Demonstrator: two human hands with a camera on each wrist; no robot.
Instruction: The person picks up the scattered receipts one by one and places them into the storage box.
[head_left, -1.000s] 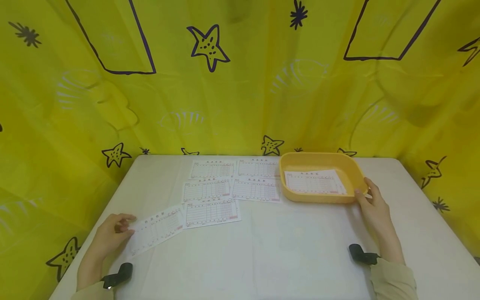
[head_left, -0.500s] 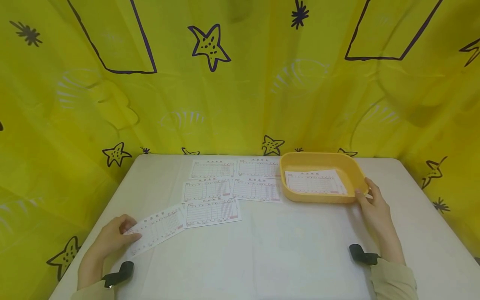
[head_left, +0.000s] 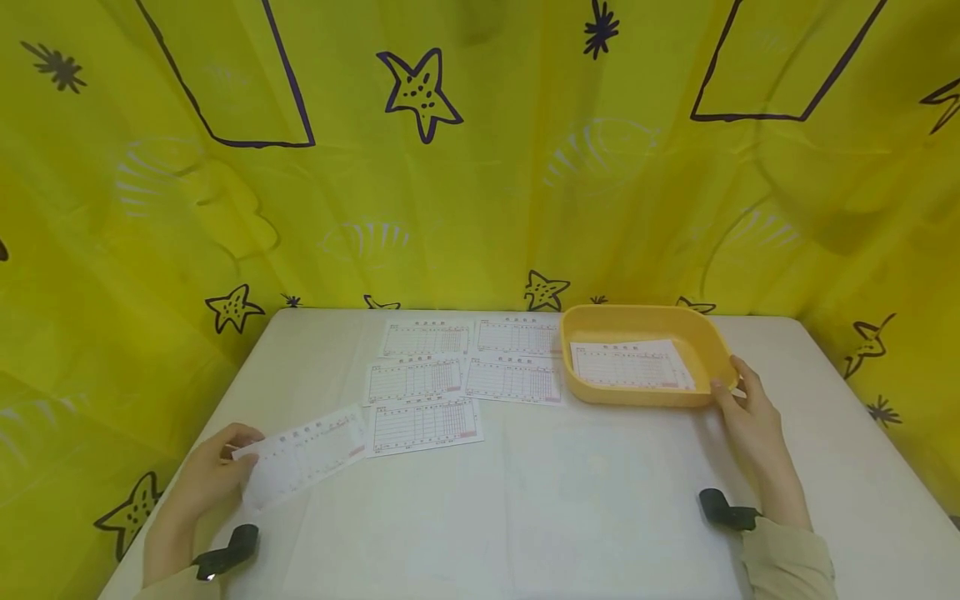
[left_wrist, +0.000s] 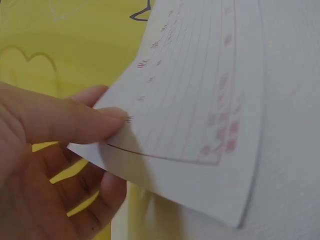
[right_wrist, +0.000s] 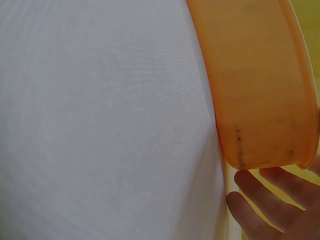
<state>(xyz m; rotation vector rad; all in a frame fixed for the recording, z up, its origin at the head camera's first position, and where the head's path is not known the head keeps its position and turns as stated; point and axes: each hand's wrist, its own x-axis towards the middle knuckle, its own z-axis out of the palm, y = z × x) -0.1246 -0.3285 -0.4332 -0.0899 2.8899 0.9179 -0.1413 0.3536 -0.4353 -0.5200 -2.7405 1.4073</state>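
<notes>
My left hand (head_left: 210,471) pinches the near left corner of a paper receipt form (head_left: 307,458), thumb on top and fingers beneath. In the left wrist view the form (left_wrist: 195,100), ruled in red, bends up from the white tabletop at the thumb. A yellow plastic basket (head_left: 701,354) stands at the back right with several forms (head_left: 626,367) lying in it. My right hand (head_left: 753,429) holds its near right corner, the thumb on the rim and the fingers along the outer side. The basket's wall (right_wrist: 260,90) fills the right wrist view's upper right, with fingertips (right_wrist: 247,180) at its end.
Several more forms (head_left: 416,382) lie spread at the back middle of the white table (head_left: 525,517), edges close or overlapping. One (head_left: 517,337) runs up to the basket's left side. A yellow patterned curtain (head_left: 480,183) hangs behind the table.
My left hand slid farther over the form's corner, then drew back a little left; the form's left end is now lifted. The right hand and basket have stayed put.
</notes>
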